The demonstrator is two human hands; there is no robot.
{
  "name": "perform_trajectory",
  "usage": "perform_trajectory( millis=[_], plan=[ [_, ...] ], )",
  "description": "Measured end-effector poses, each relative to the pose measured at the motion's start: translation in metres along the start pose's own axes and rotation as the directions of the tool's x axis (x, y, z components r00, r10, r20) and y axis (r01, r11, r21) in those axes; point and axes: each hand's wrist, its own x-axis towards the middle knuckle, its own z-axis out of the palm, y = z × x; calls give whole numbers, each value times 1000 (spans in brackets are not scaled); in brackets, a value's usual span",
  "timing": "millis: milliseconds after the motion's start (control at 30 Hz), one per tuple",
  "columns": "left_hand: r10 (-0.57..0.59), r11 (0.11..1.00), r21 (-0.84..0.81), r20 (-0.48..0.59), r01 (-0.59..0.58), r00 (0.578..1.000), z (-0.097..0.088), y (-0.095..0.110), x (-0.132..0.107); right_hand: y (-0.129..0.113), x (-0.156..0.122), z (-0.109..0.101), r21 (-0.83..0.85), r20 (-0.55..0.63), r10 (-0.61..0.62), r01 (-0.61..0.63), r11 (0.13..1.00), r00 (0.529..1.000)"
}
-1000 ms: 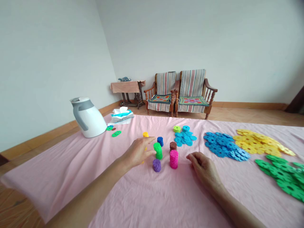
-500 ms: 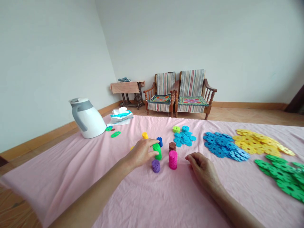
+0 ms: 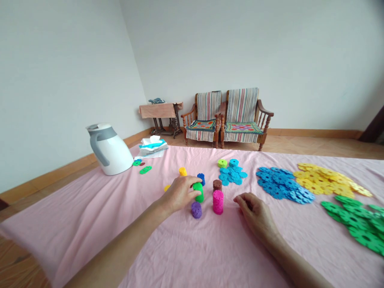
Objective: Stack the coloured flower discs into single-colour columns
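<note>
My left hand [image 3: 183,192] is closed around the left side of a stack of green snowflake discs [image 3: 198,193], thumb in front and fingers behind. That stack stands upright on the pink cloth. Just in front of it is a purple stack [image 3: 196,210], and a dark blue stack [image 3: 201,179] stands behind, partly hidden by my fingers. A tall pink stack [image 3: 218,202] rises to the right, with a brown stack [image 3: 217,185] behind it. My right hand [image 3: 255,210] rests on the cloth right of the pink stack, its fingers curled together and nothing visible in them.
Loose light blue discs [image 3: 233,175] lie farther back, beside a lime stack [image 3: 222,163]. Rightward spread heaps of blue [image 3: 279,182], yellow [image 3: 327,180] and green discs [image 3: 360,224]. A white jug [image 3: 112,154] and tissue box [image 3: 153,148] stand at the back left.
The green stack leaned slightly before and now stands straighter in my left hand. My right hand has stayed in place.
</note>
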Motion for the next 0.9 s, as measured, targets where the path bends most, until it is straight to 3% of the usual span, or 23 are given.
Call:
perform_trajectory(
  millis=[233,500,733,900],
  plan=[
    [41,999,-4,52,-41,998,-10,1,-1,-1,0,0,-6,-3,3,-3,1000,1000],
    [99,995,-13,238,-98,966,-27,5,6,-1,1,0,-18,0,-16,16,1000,1000],
    [93,994,-71,226,-79,970,-26,10,9,0,1,0,-44,-4,-34,33,998,999],
    [112,994,-3,173,-113,979,-26,13,8,-1,1,0,-29,-13,-37,37,999,999]
  ],
)
